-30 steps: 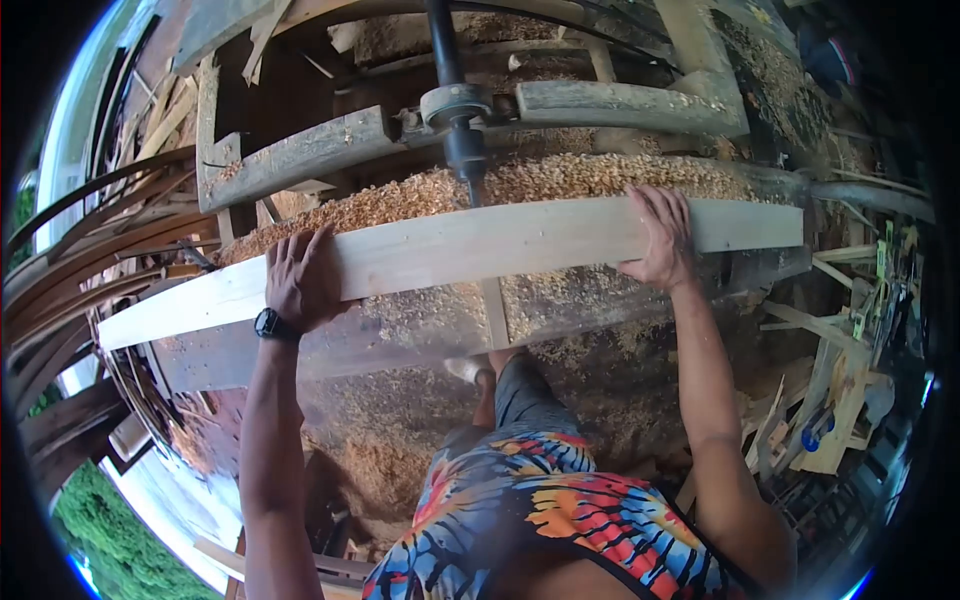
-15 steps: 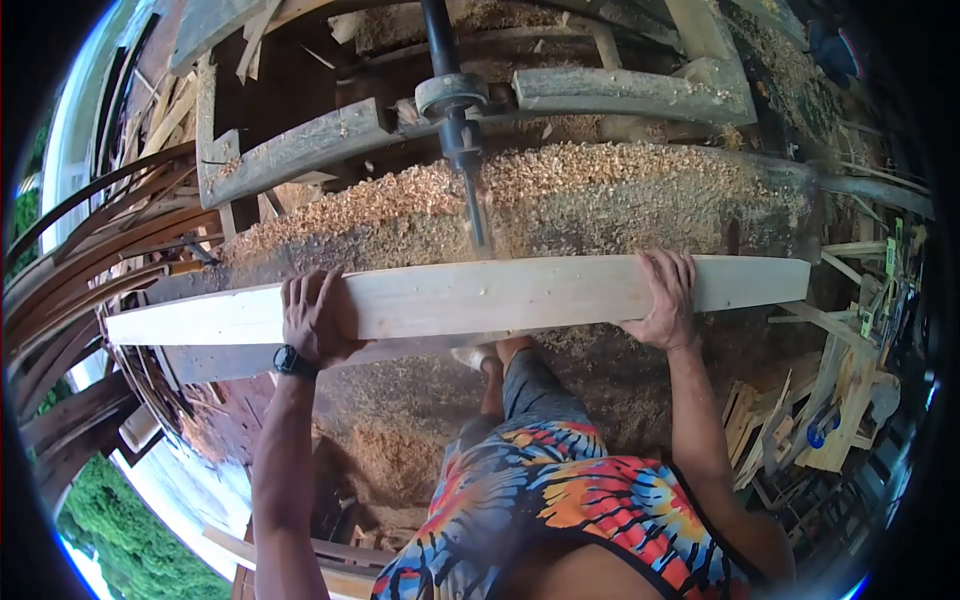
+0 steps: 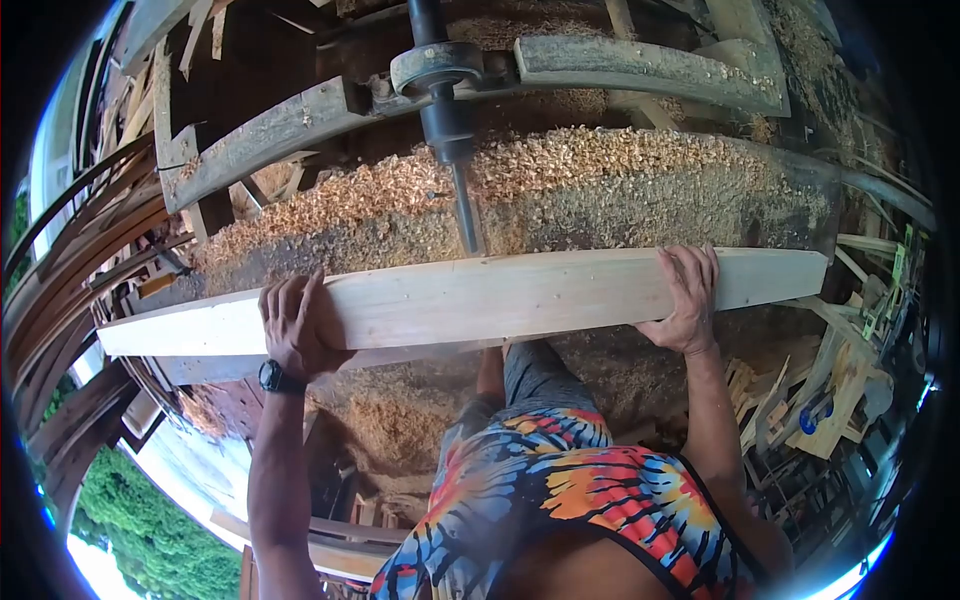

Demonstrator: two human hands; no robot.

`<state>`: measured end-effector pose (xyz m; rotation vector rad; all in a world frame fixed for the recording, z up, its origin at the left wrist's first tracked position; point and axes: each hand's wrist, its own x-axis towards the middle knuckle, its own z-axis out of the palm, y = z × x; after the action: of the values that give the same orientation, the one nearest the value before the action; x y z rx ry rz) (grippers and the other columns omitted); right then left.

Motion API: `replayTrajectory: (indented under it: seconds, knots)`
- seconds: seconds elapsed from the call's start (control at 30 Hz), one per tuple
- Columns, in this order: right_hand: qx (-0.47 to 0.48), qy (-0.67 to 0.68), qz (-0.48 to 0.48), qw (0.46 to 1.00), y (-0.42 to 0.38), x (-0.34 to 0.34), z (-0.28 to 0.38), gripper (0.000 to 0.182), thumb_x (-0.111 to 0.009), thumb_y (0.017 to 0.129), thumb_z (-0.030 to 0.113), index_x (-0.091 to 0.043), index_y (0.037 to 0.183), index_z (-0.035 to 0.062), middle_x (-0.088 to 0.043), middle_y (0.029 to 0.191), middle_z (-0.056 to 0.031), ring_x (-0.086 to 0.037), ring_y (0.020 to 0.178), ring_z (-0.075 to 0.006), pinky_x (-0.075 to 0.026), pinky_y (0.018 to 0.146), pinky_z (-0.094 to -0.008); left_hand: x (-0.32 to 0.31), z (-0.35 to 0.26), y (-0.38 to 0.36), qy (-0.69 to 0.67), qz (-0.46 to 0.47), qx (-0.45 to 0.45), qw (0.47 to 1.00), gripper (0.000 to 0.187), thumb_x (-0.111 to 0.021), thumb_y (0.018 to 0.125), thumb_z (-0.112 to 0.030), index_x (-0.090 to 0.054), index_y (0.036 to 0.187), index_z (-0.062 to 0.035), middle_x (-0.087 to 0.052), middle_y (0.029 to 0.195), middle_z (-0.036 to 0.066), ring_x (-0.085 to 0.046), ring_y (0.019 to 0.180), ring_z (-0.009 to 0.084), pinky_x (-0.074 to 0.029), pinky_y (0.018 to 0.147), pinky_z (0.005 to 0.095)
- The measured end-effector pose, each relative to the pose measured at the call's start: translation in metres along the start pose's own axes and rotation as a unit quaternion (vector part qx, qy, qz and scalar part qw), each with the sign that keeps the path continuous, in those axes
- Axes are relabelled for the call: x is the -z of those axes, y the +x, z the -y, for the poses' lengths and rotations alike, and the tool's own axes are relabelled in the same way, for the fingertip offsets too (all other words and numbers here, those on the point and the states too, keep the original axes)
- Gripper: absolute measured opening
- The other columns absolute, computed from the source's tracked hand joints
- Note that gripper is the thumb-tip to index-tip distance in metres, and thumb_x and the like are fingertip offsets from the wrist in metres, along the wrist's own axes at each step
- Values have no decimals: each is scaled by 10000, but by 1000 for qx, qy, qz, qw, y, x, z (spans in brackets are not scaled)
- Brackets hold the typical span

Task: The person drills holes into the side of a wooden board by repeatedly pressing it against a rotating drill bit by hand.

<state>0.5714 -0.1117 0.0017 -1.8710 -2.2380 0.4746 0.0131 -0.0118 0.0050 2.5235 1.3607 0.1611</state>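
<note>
A long pale wooden plank lies crosswise before me, its far edge right at the tip of a drill bit. The bit points toward me from a dark chuck on a shaft; its outline looks blurred. My left hand is closed over the plank left of the bit, fingers over the far edge and thumb at the near side. On the right part, my right hand grips the plank the same way, its fingers hooked over the far edge.
Wood shavings are heaped along the bench behind the plank. A weathered wooden frame surrounds the shaft. Curved strips of wood are stacked at left, and offcuts lie at right. More sawdust covers the floor below.
The view has shifted slightly, so the machine appears higher and larger. Both hands keep their hold on the plank, whose far edge stays by the bit's tip.
</note>
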Motion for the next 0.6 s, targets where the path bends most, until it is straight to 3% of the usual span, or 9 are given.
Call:
replayTrajectory:
  seconds: [0.6]
  knots:
    - [16, -1, 7, 1000, 15, -2, -12, 1040, -899, 515, 375, -571, 1470, 125, -581, 1369, -105, -523, 1298, -362, -267, 1213, -633, 2, 6, 5, 2, 13, 13, 1000, 1152, -960, 448, -408, -552, 1472, -75, -597, 1318, 171, -572, 1226, 382, -381, 1081, 590]
